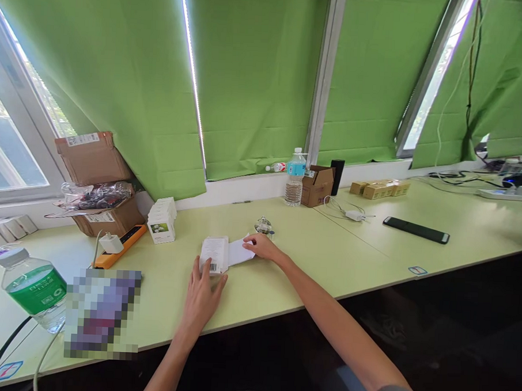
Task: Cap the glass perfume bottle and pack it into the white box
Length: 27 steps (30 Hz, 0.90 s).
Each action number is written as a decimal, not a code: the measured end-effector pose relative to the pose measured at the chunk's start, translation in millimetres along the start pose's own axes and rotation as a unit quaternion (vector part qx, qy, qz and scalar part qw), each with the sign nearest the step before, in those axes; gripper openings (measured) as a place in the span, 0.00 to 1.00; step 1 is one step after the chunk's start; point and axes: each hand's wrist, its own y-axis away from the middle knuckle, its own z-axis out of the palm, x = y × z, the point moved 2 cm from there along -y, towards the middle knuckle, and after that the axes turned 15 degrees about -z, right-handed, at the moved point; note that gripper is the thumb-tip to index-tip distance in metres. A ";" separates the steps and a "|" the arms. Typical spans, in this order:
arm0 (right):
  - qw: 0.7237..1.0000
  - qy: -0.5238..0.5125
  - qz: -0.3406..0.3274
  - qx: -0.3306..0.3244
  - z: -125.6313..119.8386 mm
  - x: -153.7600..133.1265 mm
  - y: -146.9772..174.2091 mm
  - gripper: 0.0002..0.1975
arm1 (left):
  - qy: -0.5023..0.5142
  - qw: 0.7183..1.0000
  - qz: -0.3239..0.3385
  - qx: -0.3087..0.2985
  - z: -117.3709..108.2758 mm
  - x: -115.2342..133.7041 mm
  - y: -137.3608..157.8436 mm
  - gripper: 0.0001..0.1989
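A small white box (215, 252) with fine print and a barcode lies flat on the table in front of me. My left hand (202, 291) holds its near side, fingertips on the left and top, thumb by the near right corner. From the box's right end sticks out a flat white piece (238, 254), paper or a box flap; I cannot tell which. My right hand (262, 247) pinches its far right corner between thumb and fingers. Just behind that hand sits a small clear and metallic object (264, 225), too small to name.
White boxes (162, 221) stand in a row to the left, near an orange power strip (120, 247) and open carton (108, 215). Water bottles stand at left (36, 289) and back (295, 182). A black phone (416, 230), charger (356, 215) and small brown boxes (379, 189) lie right.
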 end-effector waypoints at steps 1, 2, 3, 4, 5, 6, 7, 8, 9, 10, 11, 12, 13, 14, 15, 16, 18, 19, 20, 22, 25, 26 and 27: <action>1.000 0.004 0.004 0.002 0.2 0.0 0.1 0.16 | 0.003 1.000 -0.001 -0.002 0.6 -0.4 -0.3 0.30; 1.000 0.008 0.008 0.004 0.5 -0.3 0.2 0.17 | 0.005 1.000 -0.002 -0.005 1.4 -0.9 -0.6 0.30; 1.000 0.011 0.011 0.004 1.0 -0.9 0.4 0.17 | 0.006 1.000 -0.003 -0.011 2.4 -1.5 -0.9 0.31; 1.000 0.014 0.014 0.003 1.5 -1.6 0.5 0.16 | 0.008 1.000 -0.004 -0.016 3.4 -2.1 -1.2 0.31; 1.000 0.017 0.016 0.002 2.2 -2.5 0.5 0.16 | 0.010 1.000 -0.004 -0.021 4.4 -2.9 -1.4 0.31; 1.000 0.019 0.018 0.001 3.0 -3.3 0.4 0.16 | 0.012 1.000 -0.001 -0.025 5.4 -3.5 -1.7 0.31; 1.000 0.022 0.021 0.002 3.9 -4.0 0.1 0.17 | 0.014 1.000 0.001 -0.026 6.3 -4.2 -2.0 0.30; 0.999 0.025 0.024 0.004 4.7 -4.6 -0.2 0.18 | 0.015 1.000 0.002 -0.025 7.1 -4.9 -2.2 0.30; 0.999 0.029 0.028 0.007 5.5 -4.9 -0.5 0.20 | 0.016 1.000 0.003 -0.022 7.7 -5.5 -2.5 0.29; 0.999 0.032 0.031 0.010 6.2 -5.1 -0.8 0.22 | 0.017 1.000 0.004 -0.020 8.3 -6.1 -2.7 0.29; 0.999 0.035 0.035 0.013 6.9 -5.2 -1.0 0.24 | 0.018 1.000 0.006 -0.017 8.8 -6.7 -2.8 0.28; 0.998 0.038 0.039 0.016 7.5 -5.2 -1.2 0.26 | 0.018 1.000 0.009 -0.015 9.1 -7.0 -3.0 0.27; 0.998 0.040 0.042 0.018 8.1 -5.3 -1.2 0.28 | 0.020 1.000 0.013 -0.013 9.2 -7.2 -3.3 0.26; 0.998 0.043 0.045 0.021 8.4 -5.5 -1.1 0.29 | 0.024 0.999 0.018 -0.012 9.0 -7.1 -3.7 0.25; 0.998 0.045 0.046 0.022 8.7 -5.9 -1.0 0.30 | 0.029 0.999 0.023 -0.010 8.4 -6.7 -4.2 0.24; 0.998 0.046 0.047 0.024 8.8 -6.5 -0.9 0.31 | 0.035 0.999 0.025 -0.007 7.4 -6.1 -4.8 0.23; 0.998 0.048 0.044 0.025 8.8 -8.0 -0.7 0.30 | 0.053 0.998 0.023 -0.002 3.8 -4.0 -6.5 0.20; 0.998 0.048 0.043 0.024 8.6 -8.8 -0.7 0.30 | 0.065 0.998 0.017 -0.001 1.5 -2.7 -7.3 0.19; 0.998 0.049 0.041 0.024 8.3 -9.4 -0.7 0.29 | 0.081 0.997 0.010 -0.002 -1.1 -1.3 -7.9 0.18; 0.998 0.050 0.039 0.024 7.5 -9.6 -1.0 0.27 | 0.116 0.993 -0.003 -0.004 -6.1 1.5 -8.7 0.16; 0.997 0.055 0.044 0.029 6.0 -7.5 -1.3 0.26 | 0.156 0.988 0.003 0.010 -12.1 4.8 -8.1 0.15; 0.997 0.057 0.048 0.033 5.4 -6.3 -1.3 0.26 | 0.164 0.986 0.011 0.017 -13.3 5.4 -7.7 0.14; 0.996 0.059 0.052 0.037 4.8 -5.1 -1.2 0.26 | 0.172 0.985 0.018 0.023 -14.0 5.6 -7.2 0.14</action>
